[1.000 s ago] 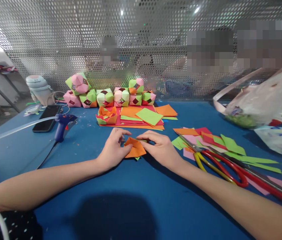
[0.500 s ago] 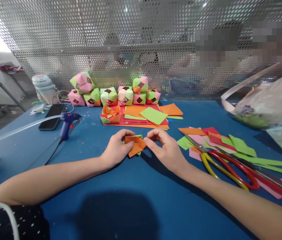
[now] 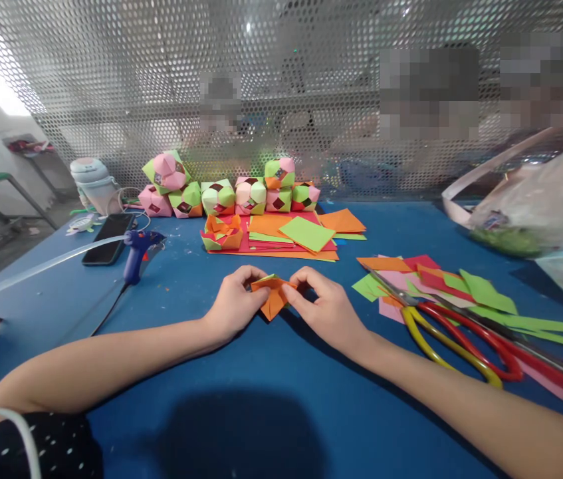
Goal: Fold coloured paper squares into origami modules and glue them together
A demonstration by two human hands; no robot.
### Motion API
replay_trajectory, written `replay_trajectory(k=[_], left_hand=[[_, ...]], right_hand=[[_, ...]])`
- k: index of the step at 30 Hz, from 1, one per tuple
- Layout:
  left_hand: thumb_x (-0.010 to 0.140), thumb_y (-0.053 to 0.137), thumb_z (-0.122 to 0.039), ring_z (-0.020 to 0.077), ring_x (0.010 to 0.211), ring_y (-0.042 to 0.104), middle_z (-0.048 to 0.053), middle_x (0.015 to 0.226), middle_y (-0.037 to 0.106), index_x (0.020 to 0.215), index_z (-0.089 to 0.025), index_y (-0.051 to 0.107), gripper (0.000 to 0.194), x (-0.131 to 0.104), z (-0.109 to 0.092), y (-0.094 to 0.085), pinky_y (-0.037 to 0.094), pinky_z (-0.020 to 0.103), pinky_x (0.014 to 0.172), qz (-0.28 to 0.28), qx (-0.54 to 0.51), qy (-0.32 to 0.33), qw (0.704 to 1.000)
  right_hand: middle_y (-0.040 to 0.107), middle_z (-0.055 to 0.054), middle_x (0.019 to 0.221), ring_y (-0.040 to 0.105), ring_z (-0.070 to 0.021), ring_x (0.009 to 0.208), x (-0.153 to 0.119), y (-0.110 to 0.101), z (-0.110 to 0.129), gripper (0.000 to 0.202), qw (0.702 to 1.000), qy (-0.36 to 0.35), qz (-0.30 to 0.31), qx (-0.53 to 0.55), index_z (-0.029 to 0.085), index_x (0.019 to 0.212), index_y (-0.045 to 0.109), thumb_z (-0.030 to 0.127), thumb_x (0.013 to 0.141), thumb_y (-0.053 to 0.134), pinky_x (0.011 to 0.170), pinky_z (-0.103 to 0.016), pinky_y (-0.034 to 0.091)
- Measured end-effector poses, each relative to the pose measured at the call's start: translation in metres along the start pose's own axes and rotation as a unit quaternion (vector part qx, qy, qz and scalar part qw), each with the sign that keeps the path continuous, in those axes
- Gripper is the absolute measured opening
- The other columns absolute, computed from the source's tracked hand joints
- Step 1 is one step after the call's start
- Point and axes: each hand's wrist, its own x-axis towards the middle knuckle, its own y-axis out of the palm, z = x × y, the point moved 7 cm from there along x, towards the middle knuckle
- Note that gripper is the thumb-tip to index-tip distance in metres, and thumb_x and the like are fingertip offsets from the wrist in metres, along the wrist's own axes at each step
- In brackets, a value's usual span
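A small folded orange paper piece with a green edge at its top is held over the blue table. My left hand pinches its left side, thumb in front. On its right side, my right hand grips it between thumb and fingers. Beyond my hands lie stacked paper sheets, a green one on top, with a folded orange, red and green paper piece at their left end.
Folded paper balls line the back edge before a perforated metal screen. At left are a blue glue gun, phone and bottle. Scissors lie over paper scraps at right; behind is a plastic bag.
The orange paper has turned, with a point now facing down towards me. My right hand has closed onto its right side. The whole view has shifted slightly.
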Motion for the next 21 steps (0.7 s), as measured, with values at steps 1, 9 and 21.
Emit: replay_trajectory(k=[1,9,21], left_hand=[[0.069,0.057,-0.016,0.0112,0.068,0.053,-0.001,0.073,0.058,0.078,-0.016,0.056,0.008,0.000,0.000,0.000,0.043,0.022,0.064,0.001,-0.005,-0.002,1.000],[0.068,0.054,-0.013,0.0096,0.066,0.050,-0.003,0.071,0.055,0.074,-0.017,0.053,0.007,-0.004,-0.006,0.000,0.042,0.021,0.063,-0.008,0.003,0.005,1.000],[0.070,0.053,-0.013,0.0104,0.068,0.050,-0.002,0.072,0.055,0.074,-0.016,0.052,0.005,-0.008,-0.011,0.003,0.041,0.021,0.064,-0.003,0.028,0.021,0.999]], right_hand=[[0.051,0.001,0.067,0.049,-0.0126,0.062,0.000,0.000,0.000,0.013,1.000,-0.002,-0.001,-0.002,0.021,0.072,0.047,0.025,0.084,0.050,0.058,-0.025,0.040],[0.056,-0.001,0.076,0.053,-0.0149,0.067,-0.002,0.007,0.001,0.010,0.999,-0.005,0.023,-0.031,0.021,0.083,0.048,0.030,0.082,0.053,0.064,-0.028,0.042],[0.055,-0.001,0.060,0.048,-0.0164,0.059,-0.005,0.013,0.003,0.023,0.987,-0.030,0.001,-0.156,0.021,0.064,0.047,0.029,0.085,0.046,0.060,-0.028,0.036]])
